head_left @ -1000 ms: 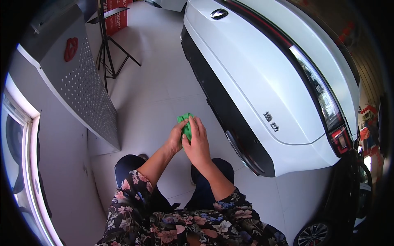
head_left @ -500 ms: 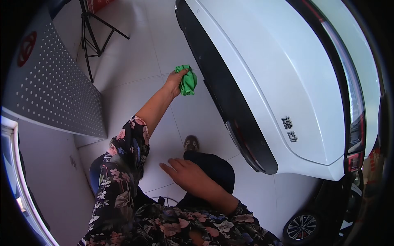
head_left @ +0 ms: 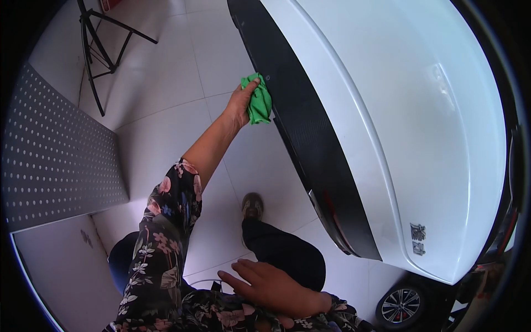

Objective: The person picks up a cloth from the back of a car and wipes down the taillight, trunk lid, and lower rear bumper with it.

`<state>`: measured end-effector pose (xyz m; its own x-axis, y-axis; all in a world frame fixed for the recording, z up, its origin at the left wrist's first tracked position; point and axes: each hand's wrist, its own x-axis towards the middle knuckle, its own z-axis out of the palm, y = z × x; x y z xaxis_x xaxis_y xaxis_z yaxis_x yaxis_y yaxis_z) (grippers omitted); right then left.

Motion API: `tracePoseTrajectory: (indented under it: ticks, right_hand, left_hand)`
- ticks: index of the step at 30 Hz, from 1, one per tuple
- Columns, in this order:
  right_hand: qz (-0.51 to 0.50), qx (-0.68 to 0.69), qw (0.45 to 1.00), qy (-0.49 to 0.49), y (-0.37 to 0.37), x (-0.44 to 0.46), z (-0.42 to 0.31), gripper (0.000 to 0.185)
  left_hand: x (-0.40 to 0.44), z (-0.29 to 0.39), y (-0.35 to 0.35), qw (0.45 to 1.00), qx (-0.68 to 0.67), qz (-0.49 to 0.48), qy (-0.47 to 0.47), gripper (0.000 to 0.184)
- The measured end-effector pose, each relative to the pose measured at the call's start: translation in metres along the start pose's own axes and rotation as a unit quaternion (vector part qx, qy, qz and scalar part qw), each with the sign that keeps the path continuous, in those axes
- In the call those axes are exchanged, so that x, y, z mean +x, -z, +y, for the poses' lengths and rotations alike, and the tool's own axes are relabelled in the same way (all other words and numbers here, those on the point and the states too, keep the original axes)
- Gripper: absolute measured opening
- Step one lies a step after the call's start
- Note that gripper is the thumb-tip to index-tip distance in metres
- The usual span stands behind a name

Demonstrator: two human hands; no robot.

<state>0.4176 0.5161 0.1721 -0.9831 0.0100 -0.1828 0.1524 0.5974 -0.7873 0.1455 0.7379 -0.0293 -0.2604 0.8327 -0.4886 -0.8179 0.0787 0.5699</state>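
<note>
My left hand (head_left: pixel 239 105) reaches forward with its fingers round a crumpled green cloth (head_left: pixel 259 100). The cloth is at the lower edge of the black bumper trim (head_left: pixel 310 122) of a white car (head_left: pixel 398 83); whether it presses on the trim I cannot tell. Close to my body, my right hand (head_left: pixel 271 285) hovers above my lap with its fingers spread and nothing in them.
A grey perforated panel (head_left: pixel 61 155) stands on the left, with a black tripod stand (head_left: pixel 110 66) behind it. My shoe (head_left: pixel 252 206) rests on the tiled floor (head_left: pixel 166 127). A dark car's wheel (head_left: pixel 401 305) shows at the lower right.
My hands have parted. The left has carried the cloth forward and right to the bumper, while the right has let go of it and drawn back to my lap. The view has moved closer to the car.
</note>
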Motion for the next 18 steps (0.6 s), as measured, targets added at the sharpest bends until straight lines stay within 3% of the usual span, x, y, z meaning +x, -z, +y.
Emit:
tracePoseTrajectory:
  ticks: [4, 5, 9, 16, 18]
  right_hand:
    - [0.002, -0.025, 1.0, -0.018, 0.004, 0.008, 0.013, 0.062]
    - [-0.002, -0.028, 0.999, -0.023, 0.007, 0.01, 0.013, 0.061]
    - [-0.015, -0.019, 0.999, -0.035, 0.013, 0.01, 0.013, 0.061]
    - [0.003, -0.04, 0.998, -0.046, 0.011, 0.003, 0.013, 0.061]
    - [0.008, -0.043, 0.998, -0.05, 0.009, 0.004, 0.013, 0.061]
  left_hand:
    - [-0.006, -0.002, -0.008, 0.999, 0.019, -0.049, -0.013, 0.023]
    - [-0.013, -0.001, -0.015, 1.0, -0.002, -0.023, -0.012, 0.021]
    - [-0.007, 0.006, -0.019, 0.985, 0.138, 0.008, -0.103, 0.019]
    - [0.067, 0.026, -0.013, 0.979, 0.103, 0.036, -0.172, 0.012]
    - [0.085, 0.03, -0.012, 0.97, 0.102, 0.037, -0.218, 0.019]
